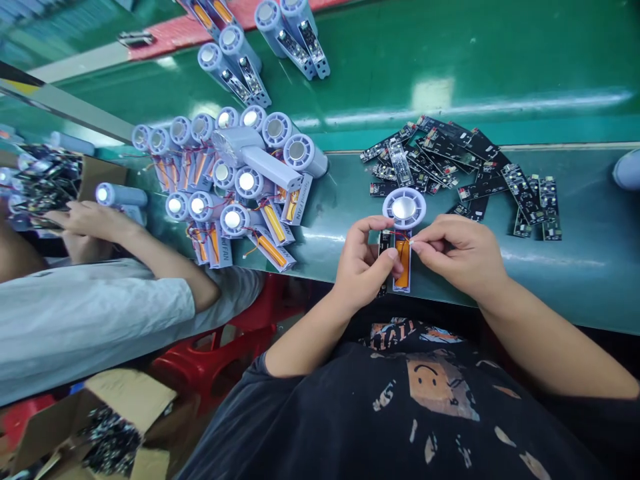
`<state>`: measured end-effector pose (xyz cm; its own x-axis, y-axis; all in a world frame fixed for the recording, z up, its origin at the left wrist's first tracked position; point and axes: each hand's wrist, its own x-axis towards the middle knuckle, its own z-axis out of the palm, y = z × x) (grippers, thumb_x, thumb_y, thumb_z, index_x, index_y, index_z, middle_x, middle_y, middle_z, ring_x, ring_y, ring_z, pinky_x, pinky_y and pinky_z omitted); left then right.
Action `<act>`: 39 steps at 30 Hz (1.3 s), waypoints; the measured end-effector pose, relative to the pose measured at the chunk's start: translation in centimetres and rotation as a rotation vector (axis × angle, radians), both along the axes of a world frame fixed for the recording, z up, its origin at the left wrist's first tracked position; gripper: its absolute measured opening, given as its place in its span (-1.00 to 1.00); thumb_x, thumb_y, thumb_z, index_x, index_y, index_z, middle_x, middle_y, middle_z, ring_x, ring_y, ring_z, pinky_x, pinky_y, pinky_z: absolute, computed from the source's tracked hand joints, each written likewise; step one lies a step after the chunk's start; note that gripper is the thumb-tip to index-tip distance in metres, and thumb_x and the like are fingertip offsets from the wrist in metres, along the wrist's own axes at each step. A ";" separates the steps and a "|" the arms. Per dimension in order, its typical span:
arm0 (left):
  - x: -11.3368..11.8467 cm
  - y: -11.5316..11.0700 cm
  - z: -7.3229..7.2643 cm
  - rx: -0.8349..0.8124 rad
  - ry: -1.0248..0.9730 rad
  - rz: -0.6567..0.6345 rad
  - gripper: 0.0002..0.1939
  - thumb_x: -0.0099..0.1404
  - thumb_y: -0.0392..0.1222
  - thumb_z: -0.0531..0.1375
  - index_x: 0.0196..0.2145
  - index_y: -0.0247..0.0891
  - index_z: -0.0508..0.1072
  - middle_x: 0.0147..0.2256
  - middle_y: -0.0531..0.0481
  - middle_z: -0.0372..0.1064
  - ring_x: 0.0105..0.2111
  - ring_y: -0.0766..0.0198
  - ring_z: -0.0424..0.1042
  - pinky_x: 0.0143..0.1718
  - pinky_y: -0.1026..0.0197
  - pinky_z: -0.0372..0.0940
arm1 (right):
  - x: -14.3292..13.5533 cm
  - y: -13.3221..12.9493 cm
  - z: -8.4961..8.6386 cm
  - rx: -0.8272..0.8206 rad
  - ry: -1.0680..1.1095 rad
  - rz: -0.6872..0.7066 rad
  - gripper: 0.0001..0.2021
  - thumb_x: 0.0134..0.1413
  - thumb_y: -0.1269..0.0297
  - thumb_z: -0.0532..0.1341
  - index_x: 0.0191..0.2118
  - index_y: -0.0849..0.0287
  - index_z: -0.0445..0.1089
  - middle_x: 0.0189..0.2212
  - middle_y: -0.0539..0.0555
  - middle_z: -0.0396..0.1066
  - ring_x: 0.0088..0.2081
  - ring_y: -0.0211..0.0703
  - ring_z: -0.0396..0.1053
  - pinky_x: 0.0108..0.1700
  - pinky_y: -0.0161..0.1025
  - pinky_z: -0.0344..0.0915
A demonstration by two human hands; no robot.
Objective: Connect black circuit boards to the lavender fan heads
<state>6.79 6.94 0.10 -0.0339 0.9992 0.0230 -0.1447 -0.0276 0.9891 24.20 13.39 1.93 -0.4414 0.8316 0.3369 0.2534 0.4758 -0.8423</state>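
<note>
Neighbour at the left: a co-worker's hand (95,220) by a heap of boards and fans; I can't tell what those fingers hold.
Fan cluster: lavender fans (299,152) crowd the table (585,280) left of the wearer, from its far edge toward its near one; many handles gape, showing orange cells and loose wires, and one fan lies across the top.
Beyond the far edge: more fans (230,40) on a green surface (500,53); four of them show boards in their handles.
Left hand: the fingers of the left hand (363,265) grip a black board (385,241) alongside the handle.
Fan in work: one fan (404,208) at the table's near edge, between the hands, its orange cell (401,267) bare.
Right hand: thumb and forefinger of the right hand (460,257) pinch together at the thin wires (403,235) below the fan's head.
How far along: the cell sits in the handle, but the board is beside it, not in it; whether any wire is joined I can't tell.
Left over: loose boards (453,150) heaped toward the far edge, none in a fan.
Right edge of view: another fan (629,170), partly seen.
</note>
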 end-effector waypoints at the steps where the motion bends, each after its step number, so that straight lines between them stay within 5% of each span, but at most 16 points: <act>1: -0.1 0.0 0.0 -0.019 -0.019 -0.010 -0.62 0.36 0.01 0.29 0.00 -0.08 0.23 -0.03 -0.01 0.37 -0.53 0.49 0.43 -0.53 0.36 0.44 | 0.0 0.0 0.0 0.010 -0.004 -0.006 -0.88 0.12 0.38 0.28 -0.42 0.10 0.49 -0.62 -0.11 0.24 -0.56 -0.32 0.20 -0.49 -0.30 0.12; 5: -0.4 0.0 0.0 -0.075 -0.053 -0.068 -0.67 0.38 -0.02 0.27 0.00 -0.14 0.30 -0.34 0.13 0.39 -0.53 0.45 0.45 -0.47 0.36 0.45 | -0.1 -0.2 0.0 0.128 -0.031 -0.026 -0.88 0.16 0.38 0.26 -0.39 0.09 0.48 -0.61 -0.09 0.29 -0.55 -0.30 0.22 -0.49 -0.28 0.14; 11: -0.2 -0.2 -0.1 -0.033 0.016 0.008 -0.68 0.31 -0.06 0.33 -0.06 -0.18 0.36 -0.08 -0.01 0.38 -0.49 0.48 0.50 -0.53 0.42 0.45 | -0.4 -0.7 -0.5 0.402 -0.072 -0.091 -0.83 0.20 0.42 0.22 -0.41 0.06 0.39 -0.60 -0.06 0.33 -0.52 -0.23 0.30 -0.47 -0.23 0.20; 17: 0.1 -0.2 0.5 0.096 0.225 -0.004 -0.80 0.32 -0.19 0.31 -0.11 -0.23 0.46 -0.07 -0.06 0.38 -0.44 0.46 0.48 -0.51 0.42 0.45 | -0.4 -0.9 -0.8 0.516 -0.114 -0.120 -0.78 0.23 0.47 0.20 -0.41 0.01 0.30 -0.59 -0.06 0.30 -0.48 -0.19 0.29 -0.41 -0.19 0.27; 23: 0.6 -0.1 0.5 0.180 0.230 0.010 -0.80 0.31 -0.34 0.29 -0.11 -0.20 0.49 -0.09 -0.03 0.37 -0.36 0.43 0.51 -0.49 0.45 0.44 | -0.4 -1.0 -1.2 0.552 -0.123 -0.150 -0.76 0.19 0.50 0.22 -0.42 0.02 0.26 -0.59 -0.06 0.26 -0.48 -0.17 0.26 -0.41 -0.18 0.27; 32: 1.1 -0.3 0.0 0.144 0.240 0.034 -0.85 0.36 -0.24 0.27 -0.11 -0.20 0.46 -0.07 -0.03 0.37 -0.44 0.50 0.46 -0.50 0.46 0.45 | -0.4 -1.2 -1.2 0.654 -0.178 -0.178 -0.75 0.18 0.52 0.25 -0.38 0.01 0.24 -0.58 -0.02 0.33 -0.47 -0.15 0.30 -0.40 -0.16 0.31; 39: 1.3 -0.9 -0.6 0.207 0.257 -0.003 -0.67 0.37 -0.24 0.24 0.07 -0.11 0.42 0.07 -0.10 0.29 -0.42 0.49 0.46 -0.49 0.43 0.46 | -0.4 -1.1 -1.2 0.621 -0.229 -0.239 -0.71 0.23 0.49 0.16 -0.48 0.01 0.22 -0.60 -0.05 0.28 -0.49 -0.19 0.28 -0.41 -0.20 0.29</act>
<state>8.07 6.03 -0.48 0.0021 0.9726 0.2326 0.1082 -0.2314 0.9668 23.82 12.29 0.68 -0.3875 0.5983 0.7014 0.5495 0.7608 -0.3453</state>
